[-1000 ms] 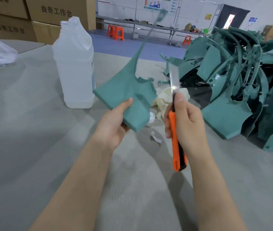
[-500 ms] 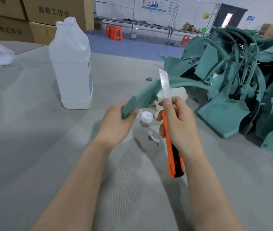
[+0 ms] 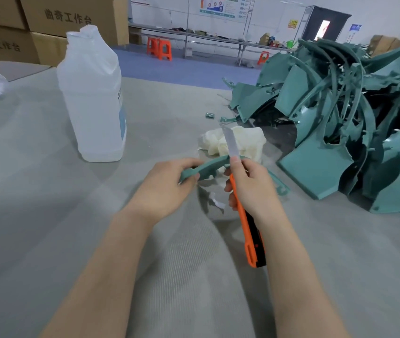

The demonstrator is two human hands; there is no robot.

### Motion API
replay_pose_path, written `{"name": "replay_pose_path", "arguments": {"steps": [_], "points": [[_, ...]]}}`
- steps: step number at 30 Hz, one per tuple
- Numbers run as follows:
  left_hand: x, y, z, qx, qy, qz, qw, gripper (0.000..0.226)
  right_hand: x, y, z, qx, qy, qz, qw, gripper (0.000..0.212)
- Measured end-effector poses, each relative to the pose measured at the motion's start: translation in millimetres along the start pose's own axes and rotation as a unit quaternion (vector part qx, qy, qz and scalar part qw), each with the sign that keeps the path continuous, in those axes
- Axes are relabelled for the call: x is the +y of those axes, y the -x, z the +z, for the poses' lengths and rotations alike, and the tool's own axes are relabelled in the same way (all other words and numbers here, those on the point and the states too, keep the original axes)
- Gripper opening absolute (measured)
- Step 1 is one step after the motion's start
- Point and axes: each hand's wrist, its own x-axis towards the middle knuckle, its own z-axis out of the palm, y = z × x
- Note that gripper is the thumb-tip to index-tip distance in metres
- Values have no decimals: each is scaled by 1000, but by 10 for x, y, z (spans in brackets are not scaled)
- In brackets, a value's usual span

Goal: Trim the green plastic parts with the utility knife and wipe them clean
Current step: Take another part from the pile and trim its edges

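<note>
The green plastic part (image 3: 206, 168) sits edge-on above the table (image 3: 35, 191), my left hand (image 3: 162, 189) pinching its near end. My right hand (image 3: 250, 189) grips the utility knife (image 3: 245, 215) (blade up, against the part). Behind lie a cloth (image 3: 245, 140), a bottle (image 3: 94, 98) and the green pile (image 3: 340, 113).

Bright, even indoor light for you.
Soft shadows lie on your table (image 3: 47, 191); the far doorway (image 3: 323, 28) glares, and the edges bow.
</note>
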Motion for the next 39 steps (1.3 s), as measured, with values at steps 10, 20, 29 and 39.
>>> {"name": "replay_pose_path", "arguments": {"steps": [10, 20, 29, 39], "points": [[-96, 24, -189, 6, 152, -39, 988, 27, 23, -33, -132, 55, -49, 64, 995, 41], [-79, 27, -155, -9, 120, -21, 993, 34, -74, 58, -5, -43, -60, 55, 996, 42], [-85, 13, -132, -12, 114, -19, 993, 32, -104, 98, 39, -69, -51, 30, 996, 43], [-75, 4, -110, -22, 94, -1, 995, 34, -201, 225, 112, -159, -49, -21, 986, 42]]}}
